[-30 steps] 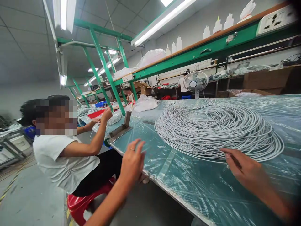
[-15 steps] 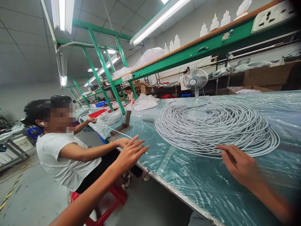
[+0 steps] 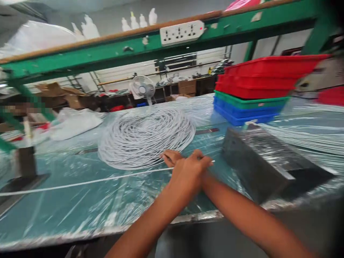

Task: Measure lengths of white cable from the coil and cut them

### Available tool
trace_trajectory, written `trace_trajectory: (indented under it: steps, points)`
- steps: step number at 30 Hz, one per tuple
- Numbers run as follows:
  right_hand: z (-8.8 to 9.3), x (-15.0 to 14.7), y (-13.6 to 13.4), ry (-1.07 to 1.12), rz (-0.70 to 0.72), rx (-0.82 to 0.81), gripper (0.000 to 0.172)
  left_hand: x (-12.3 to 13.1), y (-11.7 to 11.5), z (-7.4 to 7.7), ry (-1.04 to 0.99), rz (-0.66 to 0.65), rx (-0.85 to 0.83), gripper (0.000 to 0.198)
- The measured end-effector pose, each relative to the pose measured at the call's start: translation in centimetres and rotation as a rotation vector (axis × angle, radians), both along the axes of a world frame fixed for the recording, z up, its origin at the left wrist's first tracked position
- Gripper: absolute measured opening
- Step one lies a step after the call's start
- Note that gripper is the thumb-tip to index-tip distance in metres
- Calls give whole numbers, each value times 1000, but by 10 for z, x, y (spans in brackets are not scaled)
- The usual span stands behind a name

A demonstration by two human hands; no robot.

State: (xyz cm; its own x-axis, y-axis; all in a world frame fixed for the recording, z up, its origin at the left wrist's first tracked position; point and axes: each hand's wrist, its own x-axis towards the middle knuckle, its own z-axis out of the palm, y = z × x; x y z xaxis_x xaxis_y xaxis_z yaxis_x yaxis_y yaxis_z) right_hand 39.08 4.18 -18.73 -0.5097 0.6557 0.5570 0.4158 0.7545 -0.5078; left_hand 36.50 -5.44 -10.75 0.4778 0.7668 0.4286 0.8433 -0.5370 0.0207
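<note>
A single white cable (image 3: pixel 107 178) stretches from the left edge across the table to my left hand (image 3: pixel 189 168), whose fingers are closed on it; a short end sticks out to the right. My right hand (image 3: pixel 172 157) lies behind the left, the forearms crossing. Its fingers are bent together at the front edge of a large coil of white cable (image 3: pixel 145 139), and what they pinch is too small to make out. The coil lies flat on the plastic-covered table (image 3: pixel 88 208).
To the right stand a dark metal block (image 3: pixel 249 161) and stacked red, green and blue trays (image 3: pixel 252 86), with more cables (image 3: pixel 306 139) beyond. A metal stand (image 3: pixel 25 163) is at the left. A green beam (image 3: pixel 107 53) with sockets crosses above; a fan (image 3: pixel 143 87) stands behind.
The view has swung right, and the co-worker has left it. My left hand has gone from open to closed on the cable and moved across, over my right hand.
</note>
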Motion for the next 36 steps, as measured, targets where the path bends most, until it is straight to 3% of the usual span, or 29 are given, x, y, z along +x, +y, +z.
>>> trace_trajectory:
  steps: [4,10,18,28,36]
  points:
    - [-2,-3,9,6,59,39,14,65,36,14,67,-32,-17,9]
    - [-10,-7,16,48,132,60,13,99,52,16,62,-127,-102,10]
    - [-10,-10,14,81,152,-10,12,99,56,17,-77,-170,-191,6]
    - [-9,-11,14,106,153,-68,14,101,49,28,12,-174,-255,11]
    - [-10,-12,10,144,171,-93,20,99,38,31,-18,-268,-194,10]
